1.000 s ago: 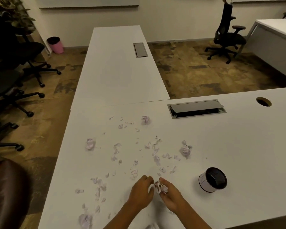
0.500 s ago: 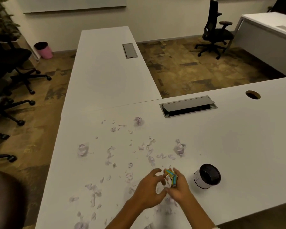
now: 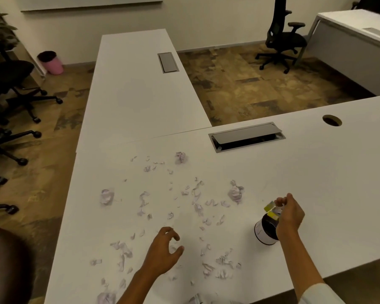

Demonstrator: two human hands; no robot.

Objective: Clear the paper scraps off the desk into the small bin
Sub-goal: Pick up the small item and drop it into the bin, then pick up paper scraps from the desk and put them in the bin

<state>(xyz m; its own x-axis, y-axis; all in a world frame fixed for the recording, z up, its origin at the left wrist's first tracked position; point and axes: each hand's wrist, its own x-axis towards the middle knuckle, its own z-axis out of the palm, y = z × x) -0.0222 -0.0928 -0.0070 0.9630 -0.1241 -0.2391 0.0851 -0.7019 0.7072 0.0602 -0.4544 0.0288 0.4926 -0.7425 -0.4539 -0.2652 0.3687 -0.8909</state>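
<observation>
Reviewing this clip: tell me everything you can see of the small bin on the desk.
The small bin is a short round container with a white wall and a dark inside or liner at its mouth. It stands on the white desk, near its front edge, right of the paper scraps. The right hand hangs over its mouth and hides part of the rim, pinching yellow and white scraps above the opening. Whether the hand touches the bin cannot be told.

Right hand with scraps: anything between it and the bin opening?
Nothing visible. The right hand holds its scraps just above the small bin, whose open top faces them; the hand itself hides part of the rim.
</observation>
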